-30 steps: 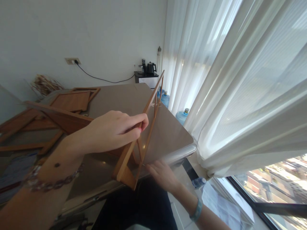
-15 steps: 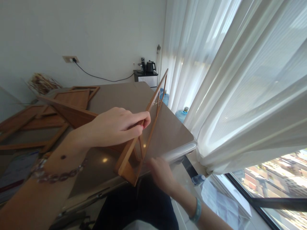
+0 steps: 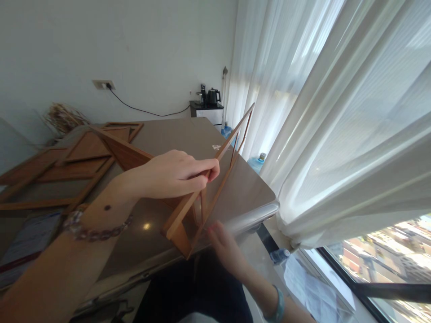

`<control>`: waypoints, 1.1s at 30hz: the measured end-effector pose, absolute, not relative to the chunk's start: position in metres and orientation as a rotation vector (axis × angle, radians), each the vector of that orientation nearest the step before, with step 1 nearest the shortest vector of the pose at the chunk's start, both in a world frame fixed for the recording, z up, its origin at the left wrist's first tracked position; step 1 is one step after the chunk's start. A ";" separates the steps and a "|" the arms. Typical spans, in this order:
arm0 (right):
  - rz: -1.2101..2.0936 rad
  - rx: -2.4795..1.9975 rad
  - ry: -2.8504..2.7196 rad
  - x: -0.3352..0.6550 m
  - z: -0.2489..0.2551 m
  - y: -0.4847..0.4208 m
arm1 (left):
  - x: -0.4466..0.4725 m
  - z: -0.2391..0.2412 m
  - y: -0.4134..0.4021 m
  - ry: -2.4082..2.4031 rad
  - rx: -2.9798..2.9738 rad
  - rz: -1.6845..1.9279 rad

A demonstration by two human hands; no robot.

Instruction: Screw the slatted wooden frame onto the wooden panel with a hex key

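My left hand (image 3: 175,175) is closed round the upper rail of a wooden frame (image 3: 208,179) that stands tilted on the brown table (image 3: 178,134). The frame's near corner juts past the table's front edge. My right hand (image 3: 225,251) is below that edge, its fingertips touching the frame's lower rail; its fingers are stretched but partly blurred. A beaded bracelet is on my left wrist and a blue band on my right.
More wooden frames and panels (image 3: 84,152) lie flat on the table's left side. White curtains (image 3: 336,112) hang at the right over a window. A kettle (image 3: 213,96) sits on a small cabinet by the far wall. Water bottles (image 3: 256,162) stand on the floor.
The held frame has swung to the right and tilted lower, with my left hand moving right along with it. My right hand has shifted slightly up towards the lower rail.
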State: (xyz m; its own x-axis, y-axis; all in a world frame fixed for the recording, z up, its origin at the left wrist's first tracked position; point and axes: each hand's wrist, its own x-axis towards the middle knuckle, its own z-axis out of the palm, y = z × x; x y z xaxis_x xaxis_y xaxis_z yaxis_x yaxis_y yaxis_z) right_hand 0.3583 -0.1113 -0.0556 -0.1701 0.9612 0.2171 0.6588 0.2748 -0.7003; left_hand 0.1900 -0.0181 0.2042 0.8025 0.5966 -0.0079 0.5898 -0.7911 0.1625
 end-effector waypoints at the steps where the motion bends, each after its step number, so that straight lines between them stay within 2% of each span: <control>1: 0.567 -1.464 -1.923 0.359 -0.055 -0.112 | 0.190 0.205 -0.018 0.935 2.829 0.060; 12: -0.029 -1.406 -2.206 0.371 -0.058 -0.117 | 0.192 0.205 -0.019 0.948 2.808 0.071; 19: -0.239 -1.388 -2.144 0.378 -0.056 -0.119 | 0.191 0.204 -0.017 0.961 2.812 0.099; 25: -0.073 -1.394 -2.137 0.375 -0.050 -0.120 | 0.191 0.203 -0.019 0.960 2.818 0.107; 33: 0.561 -1.541 -1.984 0.372 -0.051 -0.121 | 0.191 0.203 -0.018 0.953 2.839 0.120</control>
State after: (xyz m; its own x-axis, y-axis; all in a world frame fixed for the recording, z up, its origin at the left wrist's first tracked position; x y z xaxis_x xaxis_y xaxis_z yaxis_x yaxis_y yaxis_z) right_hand 0.3722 -0.1206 -0.0507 -0.1825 0.9677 0.1738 0.7331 0.2517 -0.6319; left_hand 0.1908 -0.0183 0.2032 0.7958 0.6048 0.0299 0.5933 -0.7886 0.1615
